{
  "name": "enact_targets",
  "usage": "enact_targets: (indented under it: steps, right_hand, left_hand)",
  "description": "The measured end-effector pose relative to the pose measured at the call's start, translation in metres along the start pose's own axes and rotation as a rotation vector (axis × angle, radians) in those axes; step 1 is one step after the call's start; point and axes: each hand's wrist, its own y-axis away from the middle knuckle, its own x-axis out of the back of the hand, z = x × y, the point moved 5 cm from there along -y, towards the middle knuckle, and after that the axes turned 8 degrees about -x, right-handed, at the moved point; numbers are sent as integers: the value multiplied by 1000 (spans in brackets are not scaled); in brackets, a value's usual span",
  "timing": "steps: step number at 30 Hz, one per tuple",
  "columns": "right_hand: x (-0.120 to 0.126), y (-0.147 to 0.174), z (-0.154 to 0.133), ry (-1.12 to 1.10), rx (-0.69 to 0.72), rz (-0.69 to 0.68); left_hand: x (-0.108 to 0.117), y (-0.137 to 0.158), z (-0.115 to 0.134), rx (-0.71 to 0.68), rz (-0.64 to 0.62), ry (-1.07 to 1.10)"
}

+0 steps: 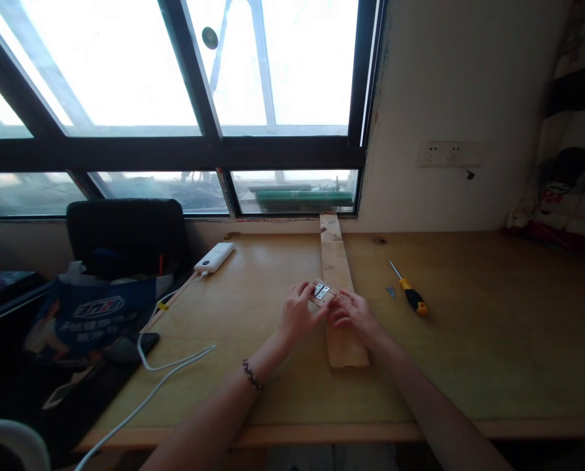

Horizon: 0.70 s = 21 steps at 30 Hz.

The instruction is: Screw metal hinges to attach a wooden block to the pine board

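Both hands hold a small silver metal hinge point(322, 291) with dark holes, which lies against a small piece of wood. My left hand point(296, 313) grips its left side, fingers closed along the edge. From the right, my right hand point(357, 315) pinches the opposite side, fingers curled. Beneath the hands a long wooden board point(344, 350) lies on the table, running from the window side toward me. To the right are a yellow and black screwdriver point(413, 297) and several small screws point(390, 292).
The wooden table point(469, 366) spans the view. At its left edge lie a white power bank point(214, 258) and a white cable point(175, 364). A black chair point(125, 229) with a blue bag point(96, 307) stands left. Behind are a window and wall sockets point(452, 154).
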Motion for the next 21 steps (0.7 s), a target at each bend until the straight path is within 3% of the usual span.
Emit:
enact_targets:
  steps: [3,11,13,16,21]
  right_hand:
    - [-5,2,-1,-70,-16,-66]
    - [3,-2,-3,-169,135,10]
    - [4,0,-5,-192,120,13]
    - [2,4,-9,-190,96,-9]
    - [-7,9,-9,-176,72,-113]
  left_hand:
    - [-5,5,16,-43,0,77]
    - [-11,13,29,-140,35,148]
    - [-11,12,22,-35,124,256]
    - [-21,12,5,240,197,584]
    - [-47,15,0,583,-35,1141]
